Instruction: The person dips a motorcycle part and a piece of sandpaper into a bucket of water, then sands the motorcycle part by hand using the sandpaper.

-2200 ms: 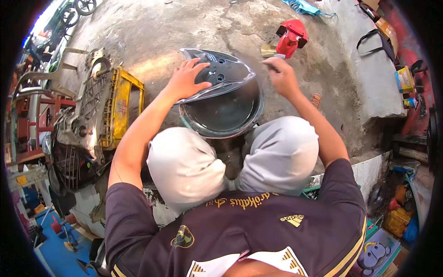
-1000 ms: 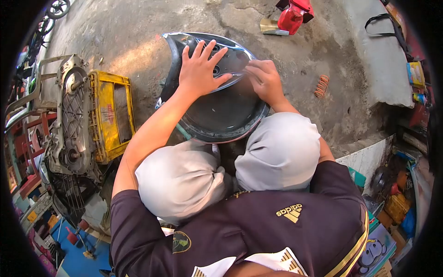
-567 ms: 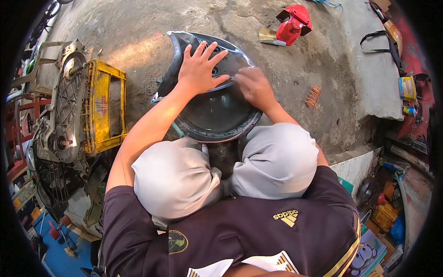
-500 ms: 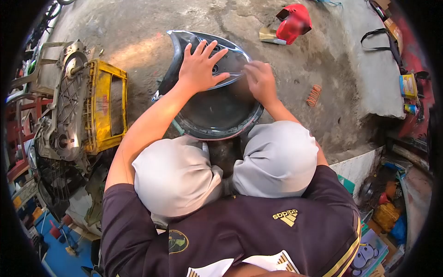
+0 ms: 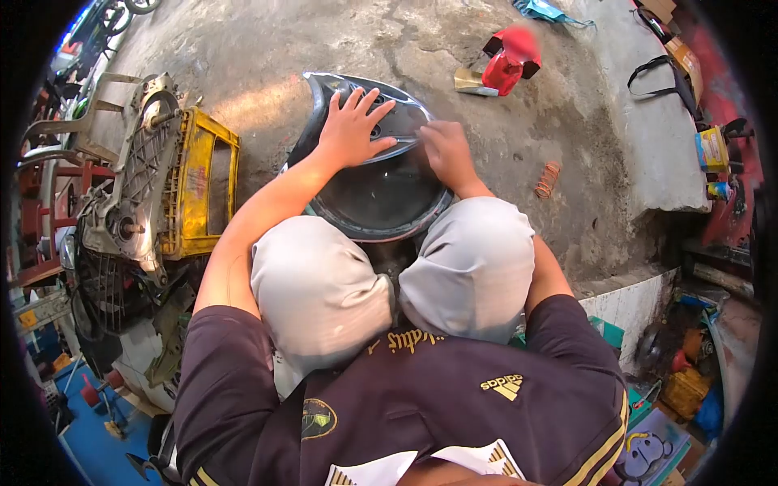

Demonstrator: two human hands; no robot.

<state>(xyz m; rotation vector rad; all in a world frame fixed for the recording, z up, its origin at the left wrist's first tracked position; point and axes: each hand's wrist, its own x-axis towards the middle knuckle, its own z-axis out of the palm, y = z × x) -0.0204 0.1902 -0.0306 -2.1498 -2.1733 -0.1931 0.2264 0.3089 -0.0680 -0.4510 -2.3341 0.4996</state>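
My left hand (image 5: pixel 352 130) lies palm-down with fingers spread, gripping nothing, pressed on a dark, glossy, curved panel with a pale-edged rim and round holes (image 5: pixel 403 120). The panel lies across the far side of a round, black, wide-mouthed basin (image 5: pixel 381 235), just beyond my knees in pale grey trousers (image 5: pixel 324 283). My right hand (image 5: pixel 447 154), its fingers bent, is at the panel's right-hand tip; motion blur hides the fingertips, and I cannot tell whether they pinch anything. To the right, on the rough grey concrete floor (image 5: pixel 478 44), lies an orange-brown metal coil spring (image 5: pixel 547 180); farther off is a bright red moulded part (image 5: pixel 506 71). To the left stands a yellow plastic crate (image 5: pixel 194 194), beside a grey metal engine casing (image 5: pixel 130 174).
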